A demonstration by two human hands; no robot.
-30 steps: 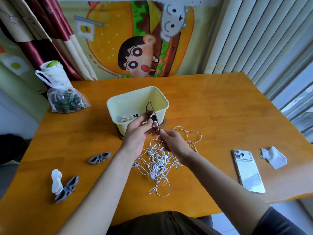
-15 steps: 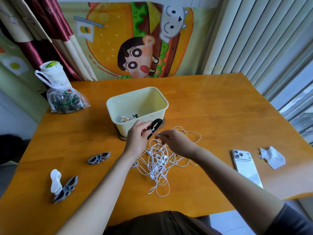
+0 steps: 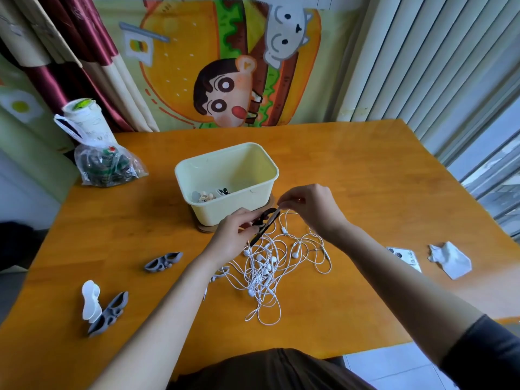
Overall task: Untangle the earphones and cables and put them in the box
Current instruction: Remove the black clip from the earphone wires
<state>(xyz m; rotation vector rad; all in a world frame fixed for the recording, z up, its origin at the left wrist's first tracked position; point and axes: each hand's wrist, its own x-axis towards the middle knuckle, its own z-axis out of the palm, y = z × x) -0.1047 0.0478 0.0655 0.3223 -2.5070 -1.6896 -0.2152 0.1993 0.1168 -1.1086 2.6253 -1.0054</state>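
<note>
A tangle of white earphones (image 3: 267, 268) lies on the orange table in front of the pale yellow box (image 3: 225, 211). The box holds a few small items at its bottom. My left hand (image 3: 233, 235) grips a black cable winder (image 3: 264, 223) just in front of the box. My right hand (image 3: 312, 209) is raised to the right of it, its fingertips pinching at the winder's upper tip, where a white cable runs down to the tangle. Whether the fingers pinch the cable or the tip itself cannot be told.
Two grey winders (image 3: 163, 261) (image 3: 108, 313) and a white one (image 3: 90, 299) lie at the left. A plastic bag (image 3: 104, 164) and a cup (image 3: 84, 119) stand at the back left. A phone (image 3: 405, 257) and crumpled paper (image 3: 450, 260) are at the right.
The black winder came down from above the box rim to just in front of the box. My right hand moved up and to the right, off the tangle.
</note>
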